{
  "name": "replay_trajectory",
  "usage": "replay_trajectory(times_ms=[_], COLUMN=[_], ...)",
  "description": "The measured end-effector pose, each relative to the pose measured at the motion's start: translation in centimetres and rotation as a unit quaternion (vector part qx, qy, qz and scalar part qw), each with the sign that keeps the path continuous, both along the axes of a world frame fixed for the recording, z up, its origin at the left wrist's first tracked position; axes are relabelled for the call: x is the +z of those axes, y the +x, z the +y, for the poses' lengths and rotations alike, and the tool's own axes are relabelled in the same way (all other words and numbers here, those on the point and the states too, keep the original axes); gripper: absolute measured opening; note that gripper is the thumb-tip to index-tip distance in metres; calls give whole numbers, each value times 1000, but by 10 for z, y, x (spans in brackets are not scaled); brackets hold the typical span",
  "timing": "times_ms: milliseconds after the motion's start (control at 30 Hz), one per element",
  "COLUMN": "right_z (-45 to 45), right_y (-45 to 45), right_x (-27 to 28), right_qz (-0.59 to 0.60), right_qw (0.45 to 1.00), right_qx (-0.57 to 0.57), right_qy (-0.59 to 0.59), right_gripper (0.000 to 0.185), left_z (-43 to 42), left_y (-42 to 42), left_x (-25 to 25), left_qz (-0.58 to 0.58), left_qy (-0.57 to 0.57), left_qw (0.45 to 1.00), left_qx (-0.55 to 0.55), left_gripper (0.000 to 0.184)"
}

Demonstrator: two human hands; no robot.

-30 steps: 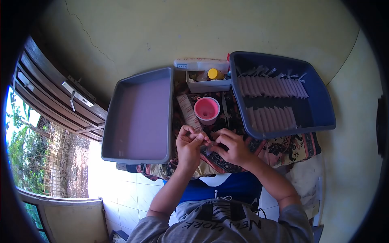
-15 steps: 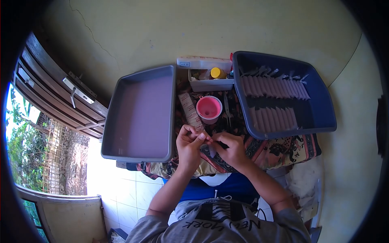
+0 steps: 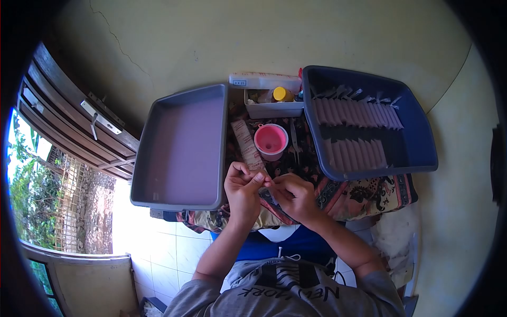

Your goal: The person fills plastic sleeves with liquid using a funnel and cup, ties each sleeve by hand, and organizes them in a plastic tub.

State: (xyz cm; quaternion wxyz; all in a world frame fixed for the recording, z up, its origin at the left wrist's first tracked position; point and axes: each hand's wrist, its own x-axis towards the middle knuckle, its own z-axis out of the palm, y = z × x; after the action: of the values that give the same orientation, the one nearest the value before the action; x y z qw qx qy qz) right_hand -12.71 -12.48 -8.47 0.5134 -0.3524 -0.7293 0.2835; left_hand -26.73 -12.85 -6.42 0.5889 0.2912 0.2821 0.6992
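Above the near part of the cloth-covered table, my left hand (image 3: 244, 189) and my right hand (image 3: 296, 195) meet with fingertips pinched together. Between them hangs a narrow plastic bag (image 3: 272, 198), pale and mostly hidden by the fingers. Both hands are closed on its upper part. Just beyond the fingers stands a white cup with a pink funnel (image 3: 271, 138) set in its top. A long strip of printed plastic packaging (image 3: 246, 141) lies to the left of the cup, and a pair of scissors (image 3: 295, 142) to the right.
On the left sits a grey tub (image 3: 224, 153) of pale purple liquid. A blue-grey tub (image 3: 364, 175) at right holds two rows of filled, tied bags (image 3: 359, 113). Behind the cup is a small box (image 3: 274, 110) with a yellow-capped jar (image 3: 282, 94). Patterned cloth (image 3: 364, 198) covers the table.
Both hands have shifted slightly left, staying together at the bag. The fingers remain pinched, and the surrounding things are unchanged.
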Motion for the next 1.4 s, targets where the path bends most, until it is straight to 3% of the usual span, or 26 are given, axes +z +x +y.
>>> replay_trajectory(times_ms=[267, 333, 367, 433, 567, 667, 933, 1400], right_z=[-2, -4, -5, -4, -3, -10, -12, -20], right_y=[-6, -7, -8, -11, -8, -9, -2, 0], right_x=[2, 2, 2, 2, -4, 6, 3, -1], right_qz=[-17, -12, -12, 37, 16, 22, 33, 27], right_qw=[998, 997, 997, 997, 998, 997, 999, 999], right_qx=[-32, -49, -50, -63, -48, -64, -25, 5], right_qy=[49, -63, -63, -5, 40, -45, -3, -21], right_gripper=[9, 10, 10, 10, 8, 7, 8, 7], left_z=[3, 3, 2, 2, 1, 0, -5, -6], left_y=[4, 4, 3, 4, 4, 4, 3, -8], left_x=[-5, -3, -4, -6, -3, 1, 22, 34], left_qz=[39, 43, 43, 40, 35, 17, 40, 16], left_qy=[-14, -8, -8, -9, -4, 10, 20, 13], left_qw=[999, 999, 999, 999, 999, 1000, 998, 999], left_qx=[-29, -22, -22, -26, -22, -22, 35, 37], left_gripper=[23, 23, 23, 23, 23, 25, 28, 29])
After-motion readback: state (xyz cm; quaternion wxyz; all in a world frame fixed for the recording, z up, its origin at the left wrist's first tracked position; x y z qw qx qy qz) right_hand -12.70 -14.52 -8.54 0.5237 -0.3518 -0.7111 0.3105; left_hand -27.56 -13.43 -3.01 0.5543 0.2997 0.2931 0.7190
